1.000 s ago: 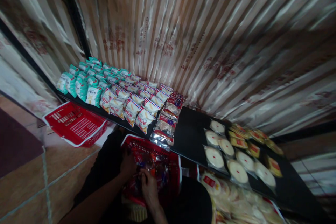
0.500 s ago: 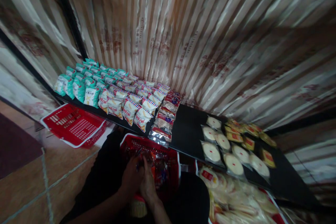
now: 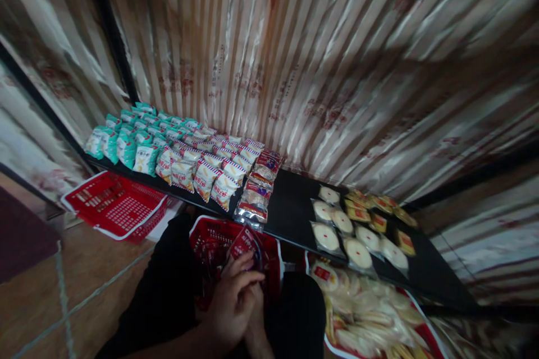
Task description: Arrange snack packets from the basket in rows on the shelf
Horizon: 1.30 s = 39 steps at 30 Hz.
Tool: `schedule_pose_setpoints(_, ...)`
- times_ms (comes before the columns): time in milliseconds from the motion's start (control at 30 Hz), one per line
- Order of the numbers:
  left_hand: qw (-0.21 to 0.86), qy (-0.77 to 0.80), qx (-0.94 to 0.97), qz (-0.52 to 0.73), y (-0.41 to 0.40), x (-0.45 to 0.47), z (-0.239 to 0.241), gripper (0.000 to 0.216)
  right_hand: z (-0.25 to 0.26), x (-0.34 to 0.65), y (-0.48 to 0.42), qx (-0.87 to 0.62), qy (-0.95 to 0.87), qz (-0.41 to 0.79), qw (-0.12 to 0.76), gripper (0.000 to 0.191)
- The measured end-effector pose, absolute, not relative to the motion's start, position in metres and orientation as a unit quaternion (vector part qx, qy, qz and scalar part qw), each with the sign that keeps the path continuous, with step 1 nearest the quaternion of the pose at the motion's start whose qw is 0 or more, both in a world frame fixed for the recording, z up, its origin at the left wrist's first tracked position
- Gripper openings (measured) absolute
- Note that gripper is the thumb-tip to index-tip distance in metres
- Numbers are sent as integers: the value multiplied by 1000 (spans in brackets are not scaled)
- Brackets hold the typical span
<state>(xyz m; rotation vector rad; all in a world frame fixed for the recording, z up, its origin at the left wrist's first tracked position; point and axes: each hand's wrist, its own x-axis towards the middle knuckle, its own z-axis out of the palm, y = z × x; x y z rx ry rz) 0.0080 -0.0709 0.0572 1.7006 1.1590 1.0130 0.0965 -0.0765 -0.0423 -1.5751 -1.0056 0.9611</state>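
Between my knees, a dark red snack packet with pale lettering tilts up above the red basket. My left hand reaches over its lower end, fingers pressed on the wrapper. Just behind and to the right, my right hand grips the packet's lower part; most of its fingers are hidden by the left. Other dark red packets lie in the basket around the hands. At the shelf edge ahead lie silver-and-red packets in a column.
A black shelf bears teal bags, white striped bags, round white packs and yellow packets. Another red basket sits on the floor to the left. A basket of pale packs stands under the shelf at right.
My hands have come up from inside the basket, and the dark red packet now shows raised in them. The view has shifted slightly, bringing a dark bar into the top.
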Motion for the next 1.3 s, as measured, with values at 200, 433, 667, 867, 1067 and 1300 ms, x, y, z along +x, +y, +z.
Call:
schedule_pose_setpoints(200, 341, 482, 678, 438, -59, -1, 63, 31, 7, 126, -72, -640, -280, 443, 562, 47)
schedule_pose_setpoints(433, 559, 499, 569, 339, -46, 6, 52, 34, 32, 142, -57, -607, -194, 485, 599, 47)
schedule_pose_setpoints(667, 593, 478, 533, 369, -29, 16, 70, 30, 41, 161, -40, -605, -267, 452, 598, 45)
schedule_pose_setpoints(867, 535, 497, 525, 437, 14, 38, 61, 53, 51, 184, 12, -607, -294, 374, 636, 59)
schedule_pose_setpoints(1067, 410, 481, 606, 483, 62, 62, 63, 39, 62, 205, 78, -666, -368, 275, 588, 66)
schedule_pose_setpoints(1300, 344, 537, 631, 442, 115, 80, 58, 45, 60, 215, 136, -711, -461, 184, 498, 59)
